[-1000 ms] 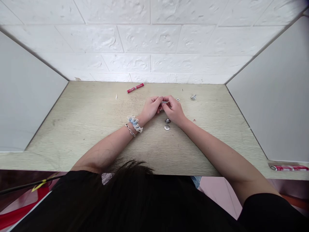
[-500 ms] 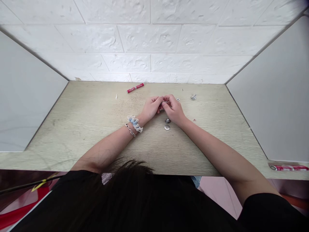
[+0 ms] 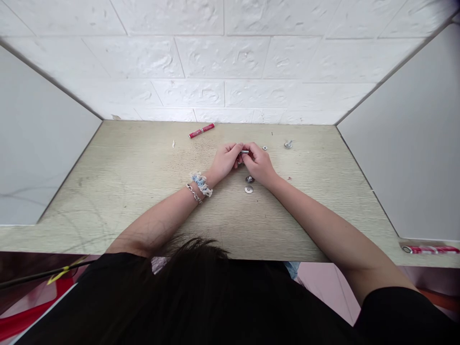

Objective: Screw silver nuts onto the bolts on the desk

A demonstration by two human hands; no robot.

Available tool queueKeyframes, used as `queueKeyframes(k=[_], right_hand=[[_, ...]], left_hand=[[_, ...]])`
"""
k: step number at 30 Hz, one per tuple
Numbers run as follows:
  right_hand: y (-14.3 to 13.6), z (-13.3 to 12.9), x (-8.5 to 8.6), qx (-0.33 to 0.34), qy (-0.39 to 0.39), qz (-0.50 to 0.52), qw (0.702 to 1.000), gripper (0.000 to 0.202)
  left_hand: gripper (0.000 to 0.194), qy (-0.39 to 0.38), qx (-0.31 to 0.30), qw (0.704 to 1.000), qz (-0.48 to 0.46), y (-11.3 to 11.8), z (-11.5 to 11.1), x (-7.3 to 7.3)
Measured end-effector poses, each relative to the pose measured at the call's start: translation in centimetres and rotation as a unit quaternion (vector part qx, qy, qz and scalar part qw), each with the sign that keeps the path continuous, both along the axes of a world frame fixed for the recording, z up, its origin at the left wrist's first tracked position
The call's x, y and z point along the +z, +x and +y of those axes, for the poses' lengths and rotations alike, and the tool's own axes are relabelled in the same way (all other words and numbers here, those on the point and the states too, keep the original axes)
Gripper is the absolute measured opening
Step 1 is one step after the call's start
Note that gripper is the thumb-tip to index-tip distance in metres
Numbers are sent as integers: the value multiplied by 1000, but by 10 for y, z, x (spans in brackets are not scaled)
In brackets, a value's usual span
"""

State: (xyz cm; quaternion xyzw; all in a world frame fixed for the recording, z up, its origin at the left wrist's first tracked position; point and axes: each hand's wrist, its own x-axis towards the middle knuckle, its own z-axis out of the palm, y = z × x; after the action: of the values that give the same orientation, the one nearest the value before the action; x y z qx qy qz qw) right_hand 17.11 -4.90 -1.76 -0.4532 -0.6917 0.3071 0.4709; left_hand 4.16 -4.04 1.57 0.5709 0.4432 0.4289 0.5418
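Note:
My left hand (image 3: 225,161) and my right hand (image 3: 259,164) meet fingertip to fingertip over the middle of the wooden desk (image 3: 143,191). Between them they pinch a small metal bolt (image 3: 245,152), of which only a short silver stretch shows. Just below my right hand lie a dark nut (image 3: 249,179) and a flat round washer (image 3: 248,189) on the desk. A scrunchie and a chain bracelet are on my left wrist.
A red pen-like tube (image 3: 201,130) lies near the back wall. A small washer (image 3: 265,148) and another bolt (image 3: 288,143) rest right of my hands. Grey partitions stand left and right. A second red tube (image 3: 429,249) lies at the front right edge.
My fingers shifted slightly around the bolt; the silver shank shows again between the fingertips. Hands and loose parts stay where they were.

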Motion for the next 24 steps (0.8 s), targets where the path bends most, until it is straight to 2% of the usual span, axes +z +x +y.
queueKeyframes(k=[7, 24], right_hand=[[1, 1, -2, 5, 11, 17, 1000, 23], [3, 2, -3, 41, 18, -9, 999, 21]], left_hand=[[42, -2, 4, 1000, 6, 0, 1, -2], [42, 0, -5, 1000, -6, -1, 1, -1]])
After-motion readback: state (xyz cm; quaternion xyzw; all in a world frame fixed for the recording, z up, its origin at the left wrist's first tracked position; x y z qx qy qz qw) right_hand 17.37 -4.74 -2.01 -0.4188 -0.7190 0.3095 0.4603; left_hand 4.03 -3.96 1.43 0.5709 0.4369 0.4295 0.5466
